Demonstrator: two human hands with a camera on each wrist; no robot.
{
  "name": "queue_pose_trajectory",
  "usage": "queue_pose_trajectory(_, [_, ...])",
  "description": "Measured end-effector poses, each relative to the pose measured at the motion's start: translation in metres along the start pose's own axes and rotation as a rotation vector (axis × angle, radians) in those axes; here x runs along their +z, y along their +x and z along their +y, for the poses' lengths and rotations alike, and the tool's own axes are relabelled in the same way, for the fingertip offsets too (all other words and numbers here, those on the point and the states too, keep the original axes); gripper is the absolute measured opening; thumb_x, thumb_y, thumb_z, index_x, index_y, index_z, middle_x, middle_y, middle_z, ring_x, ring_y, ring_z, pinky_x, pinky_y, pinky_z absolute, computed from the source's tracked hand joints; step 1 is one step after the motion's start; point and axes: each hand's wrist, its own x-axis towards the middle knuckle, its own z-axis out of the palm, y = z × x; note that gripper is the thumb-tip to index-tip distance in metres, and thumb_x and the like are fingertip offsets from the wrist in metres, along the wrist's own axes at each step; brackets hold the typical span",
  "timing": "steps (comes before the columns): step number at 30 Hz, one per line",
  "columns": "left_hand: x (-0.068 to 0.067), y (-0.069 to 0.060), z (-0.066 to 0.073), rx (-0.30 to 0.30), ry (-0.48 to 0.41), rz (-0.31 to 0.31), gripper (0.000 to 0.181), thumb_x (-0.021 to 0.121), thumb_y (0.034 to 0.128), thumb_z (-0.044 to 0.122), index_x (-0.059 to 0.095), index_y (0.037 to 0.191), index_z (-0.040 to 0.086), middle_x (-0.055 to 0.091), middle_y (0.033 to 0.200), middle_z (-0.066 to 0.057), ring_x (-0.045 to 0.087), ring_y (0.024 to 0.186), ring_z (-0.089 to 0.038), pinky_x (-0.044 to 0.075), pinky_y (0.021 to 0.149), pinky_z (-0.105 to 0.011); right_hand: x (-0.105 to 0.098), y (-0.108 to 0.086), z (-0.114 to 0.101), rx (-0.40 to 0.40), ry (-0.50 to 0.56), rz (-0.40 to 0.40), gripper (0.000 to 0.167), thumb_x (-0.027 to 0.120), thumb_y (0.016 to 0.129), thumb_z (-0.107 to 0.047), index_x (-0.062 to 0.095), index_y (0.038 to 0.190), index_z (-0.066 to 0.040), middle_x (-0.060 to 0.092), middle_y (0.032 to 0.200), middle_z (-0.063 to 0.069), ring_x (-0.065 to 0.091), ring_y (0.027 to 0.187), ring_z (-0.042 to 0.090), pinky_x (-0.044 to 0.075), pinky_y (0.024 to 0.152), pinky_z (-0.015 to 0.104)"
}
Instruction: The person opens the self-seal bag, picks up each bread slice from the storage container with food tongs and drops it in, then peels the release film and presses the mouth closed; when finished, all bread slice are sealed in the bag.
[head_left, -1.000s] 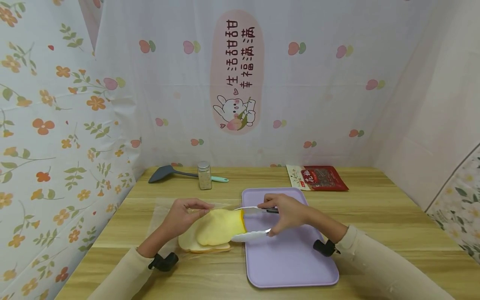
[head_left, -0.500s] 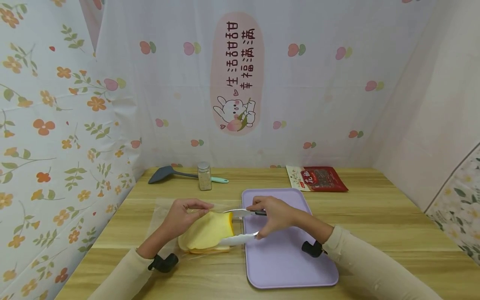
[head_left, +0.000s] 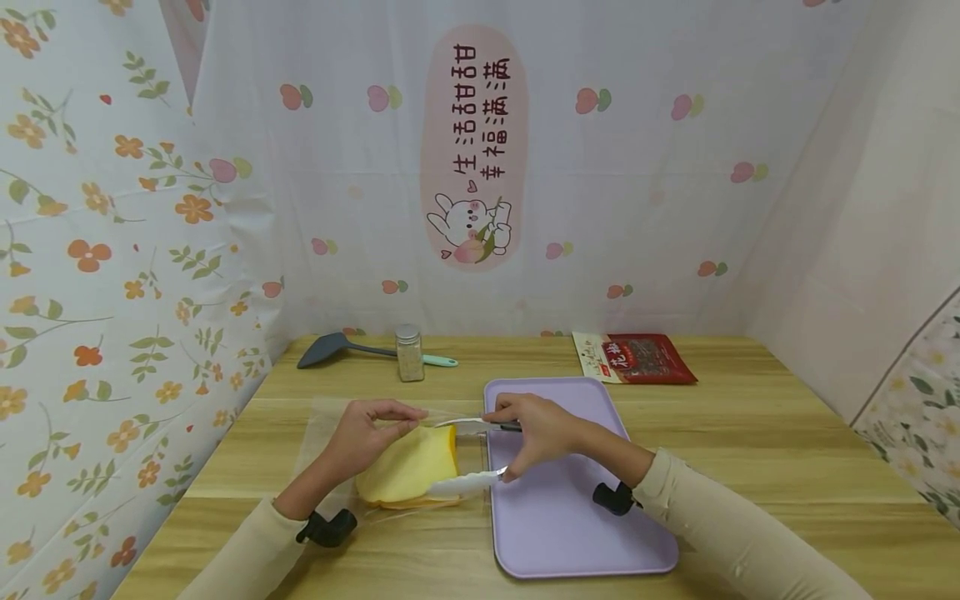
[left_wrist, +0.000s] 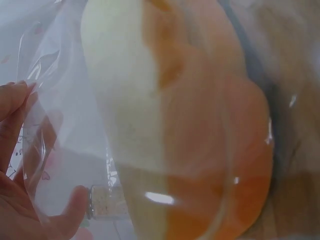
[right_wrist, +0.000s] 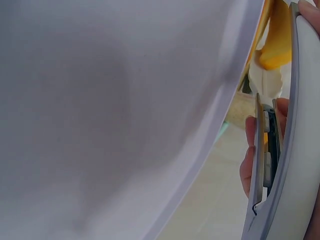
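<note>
On the left, my left hand [head_left: 367, 437] pinches the upper edge of a clear plastic bag [head_left: 318, 429]; in the left wrist view the thumb and fingers [left_wrist: 17, 107] meet at the film. Bread slices [left_wrist: 245, 160] lie inside the bag. A pale yellow slice with a darker yellow edge [head_left: 408, 465] is on top of them. My right hand [head_left: 543, 432] grips tongs [head_left: 467, 483], thumb on the near arm and fingers on the far one. The white ends flank the yellow slice at the bag's mouth. In the right wrist view the tongs [right_wrist: 300, 115] stand spread.
A lilac tray [head_left: 585, 533] lies under the right hand. Behind are a jar with a metal lid [head_left: 409, 354], a dark spatula [head_left: 322, 350] with a mint handle end, and a red and white packet [head_left: 648, 358] at the back right. Patterned cloth hangs around the table.
My right hand has moved left with the tongs, and the yellow slice has slid further left over the bread inside the bag. The left hand has stayed at the bag's edge.
</note>
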Motion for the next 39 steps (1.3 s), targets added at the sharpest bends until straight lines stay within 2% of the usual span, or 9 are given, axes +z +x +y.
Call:
queue_pose_trajectory(7, [0.0005,-0.0003,-0.0002,0.006,-0.015,0.002,0.011,0.072,0.0895,0.005,0.078,0.098,0.004,0.076,0.100,-0.006,0.071,0.095,-0.017,0.057,0.076,-0.029,-0.0012,-0.0005,-0.0032,0.049,-0.020,-0.030,0.090,0.091,0.059,-0.049,0.063,0.135,-0.009,0.054,0.097,0.002,0.043,0.078,0.008,0.035,0.062,0.020])
queue_pose_trajectory(14, [0.0010,-0.0011,-0.0028,-0.017,-0.002,0.001,0.010,0.073,0.0890,0.006,0.079,0.097,0.007,0.076,0.097,-0.001,0.071,0.094,-0.013,0.056,0.077,-0.029,-0.0015,-0.0010,-0.0068,0.063,-0.073,-0.051,0.096,0.088,0.060,-0.054,0.059,0.139,-0.009,0.053,0.105,-0.001,0.044,0.080,0.006,0.039,0.063,0.021])
queue_pose_trajectory(23, [0.0024,-0.0026,-0.0035,-0.040,0.025,-0.018,0.010,0.073,0.0893,0.007,0.079,0.097,0.009,0.076,0.099,-0.001,0.071,0.095,-0.015,0.057,0.078,-0.033,0.0007,-0.0026,-0.0078,0.073,-0.103,-0.042,0.102,0.086,0.061,-0.059,0.053,0.144,-0.010,0.050,0.121,-0.007,0.046,0.095,0.008,0.043,0.074,0.023])
queue_pose_trajectory(34, [0.0042,-0.0037,-0.0039,-0.003,0.031,-0.035,0.010,0.073,0.0887,0.005,0.078,0.098,0.005,0.076,0.100,-0.005,0.072,0.095,-0.017,0.057,0.078,-0.036,0.0002,-0.0016,-0.0076,0.055,-0.026,-0.040,0.098,0.085,0.065,-0.058,0.054,0.143,-0.007,0.051,0.126,-0.006,0.048,0.104,0.009,0.045,0.084,0.027])
queue_pose_trajectory(39, [0.0040,-0.0027,-0.0023,-0.001,0.030,-0.047,0.011,0.073,0.0887,0.006,0.078,0.098,0.005,0.076,0.101,-0.002,0.072,0.095,-0.016,0.057,0.078,-0.037,-0.0024,-0.0024,-0.0092,0.070,0.015,-0.048,0.098,0.085,0.065,-0.057,0.054,0.142,-0.006,0.053,0.121,-0.003,0.049,0.097,0.011,0.044,0.077,0.025])
